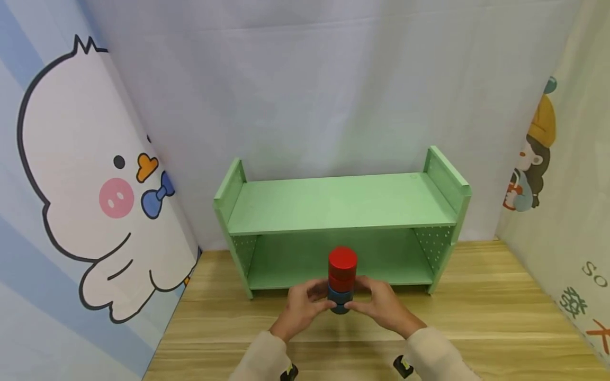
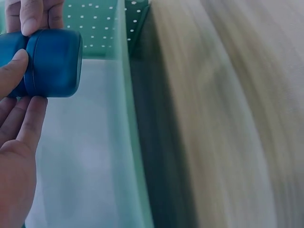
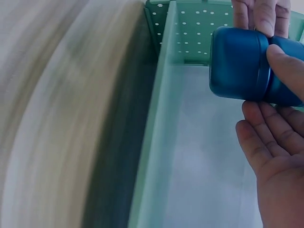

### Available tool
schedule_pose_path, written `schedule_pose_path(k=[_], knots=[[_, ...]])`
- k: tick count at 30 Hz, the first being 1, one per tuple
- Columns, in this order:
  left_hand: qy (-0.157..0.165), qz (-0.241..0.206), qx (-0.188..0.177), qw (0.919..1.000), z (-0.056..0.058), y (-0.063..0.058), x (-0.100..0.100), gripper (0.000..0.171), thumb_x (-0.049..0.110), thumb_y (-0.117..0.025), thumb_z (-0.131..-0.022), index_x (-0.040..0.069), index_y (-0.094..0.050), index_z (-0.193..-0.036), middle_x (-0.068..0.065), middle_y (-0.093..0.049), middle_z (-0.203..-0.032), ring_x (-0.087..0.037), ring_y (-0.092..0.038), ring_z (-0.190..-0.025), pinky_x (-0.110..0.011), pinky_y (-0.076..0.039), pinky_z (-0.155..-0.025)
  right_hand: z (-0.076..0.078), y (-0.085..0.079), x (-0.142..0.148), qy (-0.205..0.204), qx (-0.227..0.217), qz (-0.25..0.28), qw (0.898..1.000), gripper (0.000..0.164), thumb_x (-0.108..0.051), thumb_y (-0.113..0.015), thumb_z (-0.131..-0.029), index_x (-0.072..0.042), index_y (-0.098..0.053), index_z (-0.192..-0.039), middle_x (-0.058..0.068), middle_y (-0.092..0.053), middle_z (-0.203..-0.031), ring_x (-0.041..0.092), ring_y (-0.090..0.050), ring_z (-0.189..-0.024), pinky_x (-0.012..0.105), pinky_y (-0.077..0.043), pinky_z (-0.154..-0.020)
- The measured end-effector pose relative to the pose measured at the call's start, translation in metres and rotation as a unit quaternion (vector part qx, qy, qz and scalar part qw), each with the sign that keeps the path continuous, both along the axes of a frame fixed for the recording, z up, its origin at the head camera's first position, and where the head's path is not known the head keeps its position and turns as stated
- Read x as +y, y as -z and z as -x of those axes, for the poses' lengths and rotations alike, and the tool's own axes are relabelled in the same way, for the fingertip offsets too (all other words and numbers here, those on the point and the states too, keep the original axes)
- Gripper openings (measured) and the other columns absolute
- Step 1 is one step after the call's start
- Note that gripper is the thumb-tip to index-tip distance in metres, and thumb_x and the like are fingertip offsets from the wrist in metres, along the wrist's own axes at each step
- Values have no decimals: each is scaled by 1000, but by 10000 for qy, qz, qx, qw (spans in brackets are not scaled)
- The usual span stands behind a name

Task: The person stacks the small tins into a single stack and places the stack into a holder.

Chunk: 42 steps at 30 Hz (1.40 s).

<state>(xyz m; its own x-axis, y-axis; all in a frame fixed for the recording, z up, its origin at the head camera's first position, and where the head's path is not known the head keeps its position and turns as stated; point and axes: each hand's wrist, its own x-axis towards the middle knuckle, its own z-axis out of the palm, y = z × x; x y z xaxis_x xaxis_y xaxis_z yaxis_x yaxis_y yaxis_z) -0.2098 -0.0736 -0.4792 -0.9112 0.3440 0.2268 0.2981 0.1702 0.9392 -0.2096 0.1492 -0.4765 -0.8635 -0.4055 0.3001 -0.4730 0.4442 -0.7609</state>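
Note:
In front of the shelf, both hands hold an upright stack of small round canisters, red canisters above and blue canisters below. My left hand pinches the blue part from the left, thumb in front and fingers behind. From the right, my right hand grips the same part in a mirrored way. In the left wrist view, the smooth blue canister shows a thin seam, with thumb and fingertips right at it. The right wrist view shows the blue canister between both hands; the red ones are outside it.
Behind the hands stands a light green two-tier shelf with raised side panels and a perforated inner side. It rests on a wood-grain table. A pale curtain hangs behind, with cartoon-printed cloths at the sides.

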Motion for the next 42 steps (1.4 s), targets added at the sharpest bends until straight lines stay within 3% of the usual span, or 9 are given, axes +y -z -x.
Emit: schedule_pose_path(k=[10,17,23,32,42], knots=[[135,58,-23,9999,6,-19,1,48,-2,-77,-84,-2,-62,-130,-22,-66,-124,-33,-67,-110,-29,-59,-90,3,-21,2,-5,-92,149,9998,46,-17,-80,-87,1,-64,-126,16,-69,-118,34,-67,-108,56,-55,-94],[215,80,188,9996,10,-31,1,51,-3,-78,-83,-1,-61,-131,-18,-66,-124,-30,-65,-114,-32,-57,-95,4,-34,3,-9,32,140,9999,48,-15,-81,-86,-2,-64,-129,12,-69,-120,30,-66,-110,49,-56,-95],[292,93,377,9988,13,-42,0,49,-2,-78,-83,-1,-62,-130,-16,-67,-124,-29,-64,-116,-34,-55,-99,5,-46,2,49,92,123,9999,50,-17,-82,-85,-3,-64,-129,12,-69,-121,31,-66,-111,52,-55,-96],[257,305,639,9972,19,-65,-1,50,0,-78,-84,-1,-62,-131,-17,-67,-123,-28,-66,-114,-30,-56,-95,11,-66,3,56,504,56,9987,49,-12,-81,-84,1,-63,-129,14,-69,-120,31,-68,-108,50,-56,-96],[242,253,860,9957,27,-85,-2,48,-2,-78,-84,-2,-63,-129,-17,-68,-122,-29,-67,-111,-31,-57,-94,18,-87,1,69,621,178,9979,50,-8,-81,-84,2,-63,-129,15,-69,-120,29,-69,-106,47,-57,-95]])
